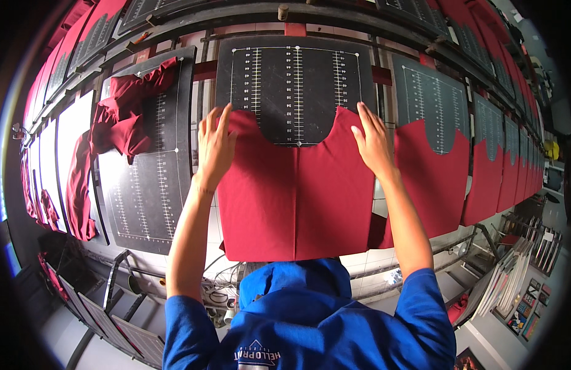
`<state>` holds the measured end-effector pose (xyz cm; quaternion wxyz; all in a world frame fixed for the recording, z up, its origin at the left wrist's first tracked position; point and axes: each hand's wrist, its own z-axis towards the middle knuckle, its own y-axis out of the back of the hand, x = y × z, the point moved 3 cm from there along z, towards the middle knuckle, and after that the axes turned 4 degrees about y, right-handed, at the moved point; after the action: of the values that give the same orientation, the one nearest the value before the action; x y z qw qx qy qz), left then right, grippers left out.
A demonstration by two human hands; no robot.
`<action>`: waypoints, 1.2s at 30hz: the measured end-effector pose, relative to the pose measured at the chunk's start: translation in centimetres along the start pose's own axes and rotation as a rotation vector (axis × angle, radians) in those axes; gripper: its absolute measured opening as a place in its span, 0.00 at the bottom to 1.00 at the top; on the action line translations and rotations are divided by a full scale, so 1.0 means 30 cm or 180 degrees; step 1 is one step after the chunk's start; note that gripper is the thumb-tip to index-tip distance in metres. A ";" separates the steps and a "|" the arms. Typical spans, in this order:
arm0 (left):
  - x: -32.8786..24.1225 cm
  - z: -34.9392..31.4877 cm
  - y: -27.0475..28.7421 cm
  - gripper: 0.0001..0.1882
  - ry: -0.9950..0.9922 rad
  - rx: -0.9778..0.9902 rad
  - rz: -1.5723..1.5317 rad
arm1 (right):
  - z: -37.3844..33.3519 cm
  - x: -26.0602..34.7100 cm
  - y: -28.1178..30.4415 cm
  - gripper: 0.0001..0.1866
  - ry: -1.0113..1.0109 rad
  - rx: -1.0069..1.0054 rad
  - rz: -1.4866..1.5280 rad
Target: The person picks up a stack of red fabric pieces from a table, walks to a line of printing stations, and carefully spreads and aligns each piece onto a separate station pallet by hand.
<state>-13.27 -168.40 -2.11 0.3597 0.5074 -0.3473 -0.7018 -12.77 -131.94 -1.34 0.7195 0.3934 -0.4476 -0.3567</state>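
Observation:
A dark red cut garment panel [264, 191] lies spread on a black board [276, 80] with white ruler scales, directly before me. Its curved neckline opens toward the far side, and a crease runs down its middle. My left hand [216, 145] rests at the panel's left shoulder edge, fingers stretched out and holding nothing. At the opposite shoulder edge is my right hand [375, 142], its fingers extended and thumb apart. Whether either palm presses on the cloth I cannot tell.
Left of me, a bunched red cloth [119, 117] lies across another marked board [153, 203]. To the right, a red panel [430, 179] lies flat on its board [415, 92], with several more along that row. A dark rail [334, 13] runs behind. Stacked frames [504, 277] stand lower right.

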 end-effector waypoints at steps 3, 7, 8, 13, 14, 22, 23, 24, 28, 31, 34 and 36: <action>0.014 0.097 -0.054 0.20 -0.0120 0.0281 0.0131 | 0.042 -0.058 -0.062 0.17 0.0051 0.0073 -0.0253; 0.053 0.124 -0.078 0.05 0.0165 0.0504 -0.0432 | 0.054 -0.079 -0.078 0.06 0.0282 -0.0162 0.0163; 0.058 0.121 -0.070 0.05 0.0071 0.0181 -0.0557 | 0.054 -0.083 -0.083 0.05 0.0213 -0.0173 0.0337; 0.073 0.147 -0.038 0.07 0.0132 0.0342 -0.0334 | 0.081 -0.087 -0.080 0.07 0.0271 -0.0304 0.0573; 0.084 0.150 -0.039 0.07 0.0121 0.0440 -0.0234 | 0.089 -0.083 -0.082 0.07 0.0258 -0.0251 0.0544; 0.099 0.171 -0.070 0.07 -0.0156 0.0532 -0.0016 | 0.100 -0.110 -0.120 0.08 0.0336 -0.0209 0.0349; 0.101 0.170 -0.072 0.07 -0.0191 0.0509 0.0011 | 0.102 -0.110 -0.120 0.08 0.0336 -0.0210 0.0329; 0.101 0.171 -0.072 0.07 -0.0228 0.0485 0.0039 | 0.105 -0.108 -0.119 0.08 0.0334 -0.0201 0.0321; 0.096 0.181 -0.069 0.07 -0.0335 0.0415 0.0002 | 0.109 -0.104 -0.114 0.08 0.0316 -0.0178 0.0305; 0.096 0.185 -0.074 0.08 -0.0368 0.0402 0.0005 | 0.110 -0.104 -0.114 0.08 0.0311 -0.0158 0.0306; 0.114 0.182 -0.077 0.06 -0.0207 0.0570 -0.0022 | 0.118 -0.094 -0.107 0.07 0.0312 -0.0126 0.0298; 0.121 0.181 -0.079 0.06 -0.0199 0.0560 -0.0014 | 0.122 -0.095 -0.108 0.07 0.0320 -0.0134 0.0322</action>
<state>-19.67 -169.66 -4.48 0.3011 0.5156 -0.4175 -0.6850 -17.65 -131.80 -4.19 0.7662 0.3725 -0.4226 -0.3090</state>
